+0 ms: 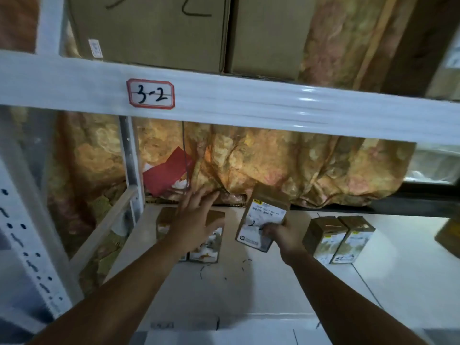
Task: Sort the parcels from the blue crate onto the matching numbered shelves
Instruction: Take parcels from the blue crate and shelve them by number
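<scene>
Head-camera view looking down into a white metal rack. The right hand (281,232) grips a small brown cardboard parcel (263,215) by its lower right corner, with the fingers curled round the edge. The parcel is tilted, at or just above the middle of the pale shelf board (249,290), toward its back edge. Its white shipping label carries a handwritten number starting with 2; the fingers hide the rest. The left hand (196,215) is flat, fingers spread and loose, grasping nothing. It is over a pair of small boxes (209,247) standing side by side near the back left corner, and whether it touches them cannot be told. Another pair of boxes (336,237) stands toward the right edge. The beam (273,105) overhead bears a red-bordered tag (150,94) reading 3-2, which probably names the level above, where large plain cartons (154,28) sit. The blue crate is out of view. The step appears to be setting the parcel down in the gap between the two pairs. To do it well, lower the parcel flat with the label facing out, beside the left pair without knocking them, then let go. The boxes are matte, sharp-edged card with glossy labels, and the board is smooth. Behind hangs a crumpled floral cloth (298,165) with a red sheet (166,170) against it.
</scene>
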Available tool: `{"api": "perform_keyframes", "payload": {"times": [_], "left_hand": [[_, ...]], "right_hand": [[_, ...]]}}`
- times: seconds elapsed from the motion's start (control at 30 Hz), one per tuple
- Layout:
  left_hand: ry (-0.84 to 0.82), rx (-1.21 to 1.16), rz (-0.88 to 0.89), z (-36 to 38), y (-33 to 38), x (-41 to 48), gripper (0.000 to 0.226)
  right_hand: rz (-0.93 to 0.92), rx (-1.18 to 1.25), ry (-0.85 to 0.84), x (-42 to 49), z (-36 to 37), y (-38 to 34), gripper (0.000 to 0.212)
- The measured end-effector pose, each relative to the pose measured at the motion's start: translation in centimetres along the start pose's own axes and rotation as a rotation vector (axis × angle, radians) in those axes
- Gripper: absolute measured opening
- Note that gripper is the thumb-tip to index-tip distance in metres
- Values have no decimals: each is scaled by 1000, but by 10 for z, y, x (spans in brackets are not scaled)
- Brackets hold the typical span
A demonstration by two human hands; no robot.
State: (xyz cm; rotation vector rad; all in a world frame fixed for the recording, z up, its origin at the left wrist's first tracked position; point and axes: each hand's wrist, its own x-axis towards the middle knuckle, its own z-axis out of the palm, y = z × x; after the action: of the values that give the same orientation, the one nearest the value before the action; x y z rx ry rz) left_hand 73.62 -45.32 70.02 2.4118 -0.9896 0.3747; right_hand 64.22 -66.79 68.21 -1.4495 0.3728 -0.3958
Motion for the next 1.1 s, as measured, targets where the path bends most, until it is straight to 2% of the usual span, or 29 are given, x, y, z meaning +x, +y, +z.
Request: {"api": "perform_keyframes", "payload": {"times": [0.07, 0.2, 0.27, 0.33, 0.37, 0.47, 0.57, 0.67, 0.73, 0.8, 0.87, 0.97, 1.1], "left_hand": [[-25, -168, 34, 0, 20, 1, 100], [-116, -626, -42, -10, 68, 4, 68], [-103, -697, -60, -15, 88, 5, 58], [-80, -766, -65, -19, 106, 3, 47], [-61, -796, -56, -22, 114, -1, 40], [-14, -827, -8, -17, 139, -10, 28], [6, -887, -4, -5, 172, -24, 30], [51, -997, -27, 2, 219, -37, 50], [91, -1091, -40, 4, 253, -40, 55], [125, -1167, -32, 4, 294, -42, 52], [137, -1222, 10, 1, 334, -45, 39], [139, -1249, 71, -13, 395, -56, 42], [164, -1202, 162, -41, 450, -75, 59]], "right_hand": [[-49, 42, 12, -8, -2, -10, 49], [-60, 136, -55, -27, -11, -35, 64], [-95, 121, -111, -37, -17, -47, 67], [-134, 107, -123, -47, -29, -57, 54], [-137, 115, -116, -53, -35, -61, 46], [-123, 119, -52, -73, -63, -64, 42], [-164, 75, 25, -97, -94, -66, 34], [-261, -69, 1, -133, -126, -84, 44], [-340, -115, 7, -153, -149, -98, 43], [-415, -147, 50, -175, -176, -115, 38], [-497, -184, 104, -195, -200, -134, 40], [-614, -225, 208, -222, -235, -163, 41], [-757, -267, 267, -250, -258, -205, 58]]}}
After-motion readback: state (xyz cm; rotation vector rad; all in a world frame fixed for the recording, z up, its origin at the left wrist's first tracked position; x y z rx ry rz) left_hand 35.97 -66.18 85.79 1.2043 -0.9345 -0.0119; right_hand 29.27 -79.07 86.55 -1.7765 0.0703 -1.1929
